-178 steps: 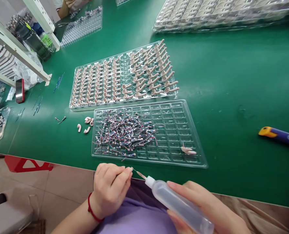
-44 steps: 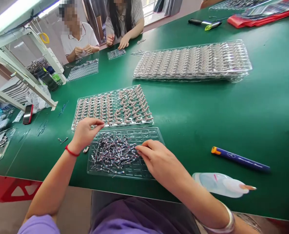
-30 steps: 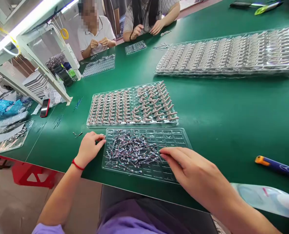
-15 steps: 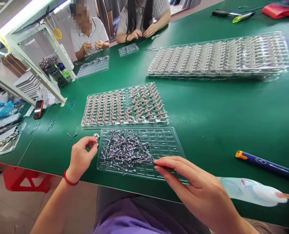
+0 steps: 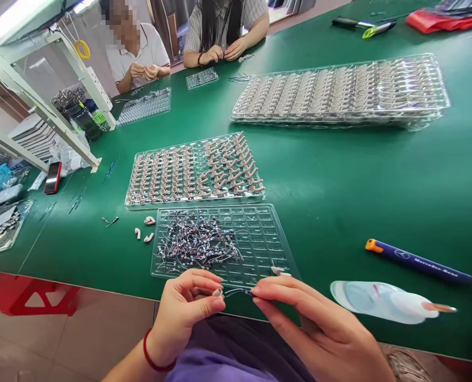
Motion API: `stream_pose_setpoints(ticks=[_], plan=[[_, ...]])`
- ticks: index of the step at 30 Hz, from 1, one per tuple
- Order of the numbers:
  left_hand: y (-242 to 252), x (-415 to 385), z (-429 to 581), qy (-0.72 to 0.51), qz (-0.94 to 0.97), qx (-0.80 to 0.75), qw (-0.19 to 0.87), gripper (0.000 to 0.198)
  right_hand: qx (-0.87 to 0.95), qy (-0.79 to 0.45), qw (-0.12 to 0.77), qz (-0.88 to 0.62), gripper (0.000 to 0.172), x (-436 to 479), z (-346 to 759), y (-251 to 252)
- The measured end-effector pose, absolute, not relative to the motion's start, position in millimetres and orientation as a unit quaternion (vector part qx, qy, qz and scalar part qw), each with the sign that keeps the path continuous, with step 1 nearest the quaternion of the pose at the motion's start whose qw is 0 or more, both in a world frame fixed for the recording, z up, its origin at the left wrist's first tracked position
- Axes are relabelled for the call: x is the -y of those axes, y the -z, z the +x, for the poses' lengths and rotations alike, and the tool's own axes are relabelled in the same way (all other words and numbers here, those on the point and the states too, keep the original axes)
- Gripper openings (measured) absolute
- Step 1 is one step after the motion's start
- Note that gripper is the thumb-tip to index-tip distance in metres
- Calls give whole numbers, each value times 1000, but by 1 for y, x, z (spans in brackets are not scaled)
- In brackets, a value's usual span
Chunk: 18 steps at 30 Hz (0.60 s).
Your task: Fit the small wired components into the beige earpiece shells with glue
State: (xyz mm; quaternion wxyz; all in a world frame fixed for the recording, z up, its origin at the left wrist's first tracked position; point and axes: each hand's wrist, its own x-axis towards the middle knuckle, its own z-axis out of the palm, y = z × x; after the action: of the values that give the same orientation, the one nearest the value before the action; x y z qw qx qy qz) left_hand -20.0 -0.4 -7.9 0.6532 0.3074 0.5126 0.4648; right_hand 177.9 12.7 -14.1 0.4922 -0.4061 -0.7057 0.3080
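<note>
Pinched in my left hand is a small beige earbud shell, held just in front of the tray's near edge. My right hand grips a small wired component between thumb and forefinger, its thin wires reaching toward the shell. I cannot tell whether wires and shell touch. Behind both hands lies a clear compartment tray with a heap of similar wired components on its left part. A few loose beige shells rest left of that tray. A pale piece shows by my right fingers.
Beyond sits a tray of beige earbud shells, with stacked filled trays farther right. A squeeze bottle and a blue pen-like tool lie at right. Two co-workers work across the table. A phone lies left.
My left hand has come from the loose shells at left to the tray's near edge, now with a shell. My right hand has drawn the wired component off the heap, toward me.
</note>
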Motion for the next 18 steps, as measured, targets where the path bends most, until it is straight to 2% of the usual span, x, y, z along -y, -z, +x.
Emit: stream_pose_setpoints(ticks=[3,10,15,18], plan=[[9,0,-19,-469,301,-513,653,14,710,-288,499,-405,16,-13,177,12],[10,3,-18,-447,284,-513,676,16,714,-257,510,-405,16,-12,173,9],[12,4,-14,-446,317,-501,671,21,688,-310,518,-402,18,-12,172,9],[10,3,-5,-473,347,-485,649,16,655,-367,526,-400,16,-11,168,10]])
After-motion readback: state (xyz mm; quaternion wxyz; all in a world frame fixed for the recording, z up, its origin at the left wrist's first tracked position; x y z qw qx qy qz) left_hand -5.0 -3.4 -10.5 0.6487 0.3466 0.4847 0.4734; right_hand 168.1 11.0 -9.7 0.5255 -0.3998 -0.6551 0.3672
